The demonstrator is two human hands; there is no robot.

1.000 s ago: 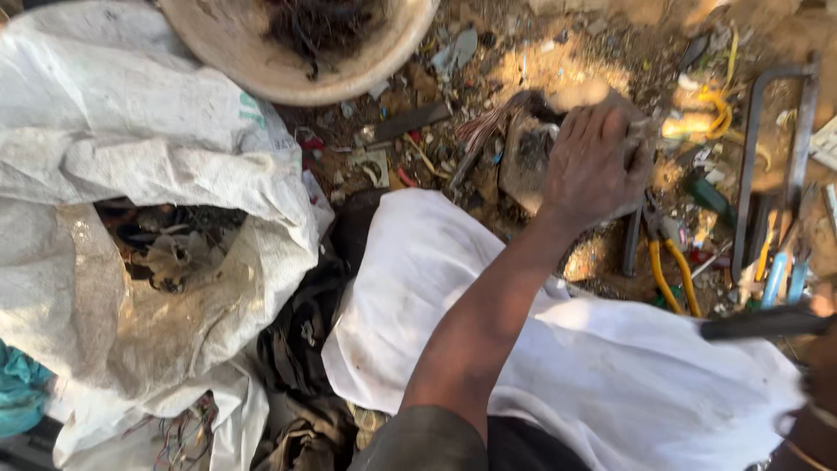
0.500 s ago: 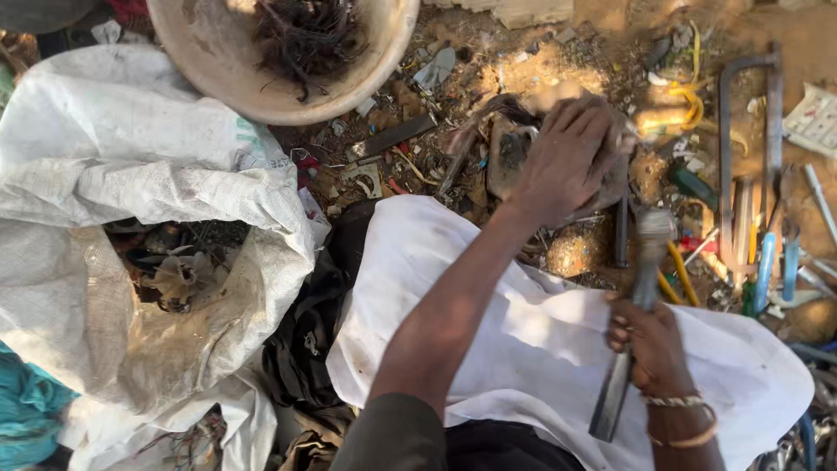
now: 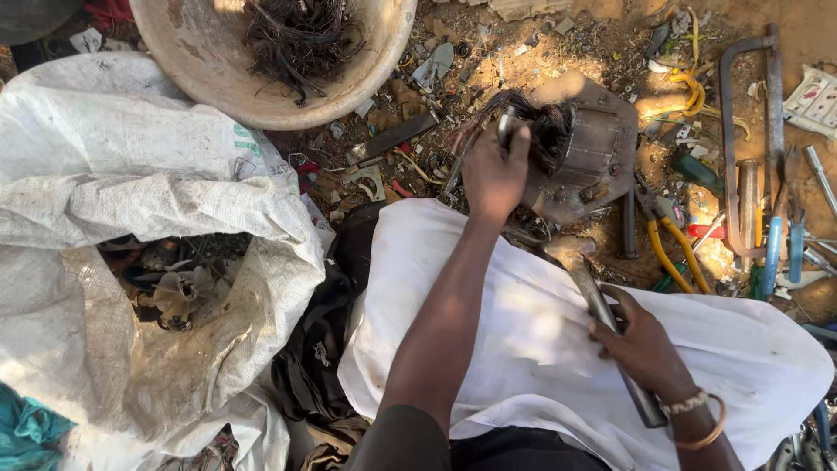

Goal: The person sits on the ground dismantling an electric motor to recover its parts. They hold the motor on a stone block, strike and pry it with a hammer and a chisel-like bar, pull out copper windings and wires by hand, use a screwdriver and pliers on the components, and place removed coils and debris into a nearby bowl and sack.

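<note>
While my left hand (image 3: 493,174) clamps a thin metal tool (image 3: 506,126) against the motor stator (image 3: 586,157); right hand (image 3: 643,344) fisted round hammer (image 3: 602,310) handle, over white cloth (image 3: 523,323).

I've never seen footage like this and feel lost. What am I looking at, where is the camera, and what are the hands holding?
The camera sits on a person's head, looking down at their own two bare hands. The left hand grips a thin tool pushed into the dark wire bundle of a rusty metal motor part on the dirt. The right hand holds a hammer over a white cloth on the lap. Around lie a basin of wires, white sacks and pliers.
</note>
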